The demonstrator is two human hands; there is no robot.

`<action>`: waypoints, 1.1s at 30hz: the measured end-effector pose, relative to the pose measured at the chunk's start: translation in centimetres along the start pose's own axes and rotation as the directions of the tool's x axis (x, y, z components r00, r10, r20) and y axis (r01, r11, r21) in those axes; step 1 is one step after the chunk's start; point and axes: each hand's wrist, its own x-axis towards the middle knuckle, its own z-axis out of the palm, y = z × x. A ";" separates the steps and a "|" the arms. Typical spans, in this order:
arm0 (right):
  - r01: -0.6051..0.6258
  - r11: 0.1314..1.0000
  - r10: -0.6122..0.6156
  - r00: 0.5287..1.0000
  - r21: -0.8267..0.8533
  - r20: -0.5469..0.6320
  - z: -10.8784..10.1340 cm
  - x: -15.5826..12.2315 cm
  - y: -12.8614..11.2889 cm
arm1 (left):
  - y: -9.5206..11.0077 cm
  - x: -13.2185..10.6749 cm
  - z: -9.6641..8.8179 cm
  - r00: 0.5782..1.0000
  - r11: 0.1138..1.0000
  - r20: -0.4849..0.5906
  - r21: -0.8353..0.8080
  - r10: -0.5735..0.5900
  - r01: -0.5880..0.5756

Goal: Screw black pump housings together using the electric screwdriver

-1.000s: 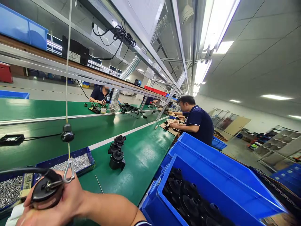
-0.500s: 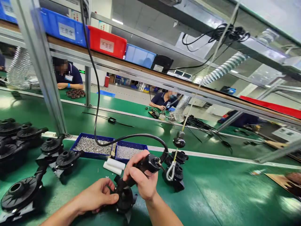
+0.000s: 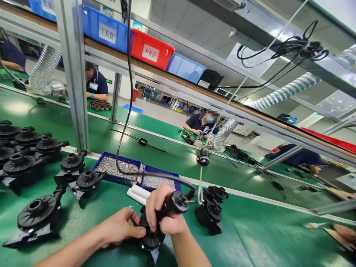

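My right hand is closed around a black corded electric screwdriver, over a black pump housing on the green bench. The hand and the tool cover the screwdriver's tip. Beside the housing, my left hand is closed on its left side with thumb and fingers. A blue tray of screws and a blue tray of smaller metal parts lie just beyond. White rolls rest between the trays and my hands.
Several finished-looking black pump housings stand at the left, and more at the right. A black cable and a hanging cord with a black ball cross the view. Co-workers sit beyond the metal frame.
The view has swung, so the bench and shelf sit further right and lower. My right hand has tilted the screwdriver further over the housing. My left hand keeps its hold.
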 end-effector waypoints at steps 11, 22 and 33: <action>-0.059 0.998 0.063 0.871 0.022 -0.488 2.5 -0.8 0.0 | 0.8 -0.7 0.0 0.997 0.997 0.019 0.016 0.079 -0.080; -0.065 0.987 -0.001 0.914 -0.149 -0.406 2.1 -1.6 0.9 | 0.8 -0.5 0.2 0.998 0.999 0.062 0.004 0.032 -0.032; -0.072 0.960 -0.053 0.903 -0.272 -0.426 1.8 -1.3 0.0 | 0.9 -0.1 0.8 1.000 0.994 -0.003 -0.110 0.009 -0.010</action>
